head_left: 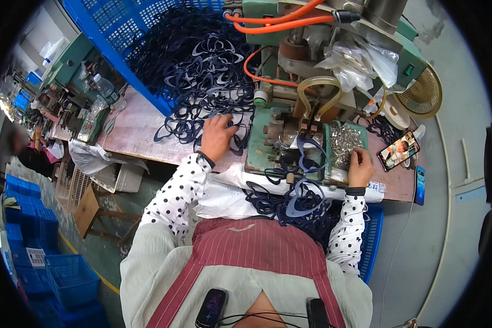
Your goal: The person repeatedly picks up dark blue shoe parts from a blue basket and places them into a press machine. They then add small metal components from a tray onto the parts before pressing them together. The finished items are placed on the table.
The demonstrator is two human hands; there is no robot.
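My left hand (218, 135) lies on a heap of dark blue eyeglass frames (202, 76) spilling from a tipped blue crate (115, 27) onto the bench, fingers closing on one frame. My right hand (361, 167) rests at the edge of a green tray of small silvery metal parts (344, 143), fingertips pinched among them. Between the hands, a dark blue frame (309, 156) sits on the fixture of a green press machine (290, 109). More frames (290, 205) hang over the bench edge toward my lap.
Orange hoses (279, 22) and clear plastic bags (361, 63) hang on the machine. A phone with a lit screen (399, 150) lies right of the tray, a small fan (421, 93) behind it. A blue basket (373, 235) sits at my right; blue crates (65, 279) stand on the floor at left.
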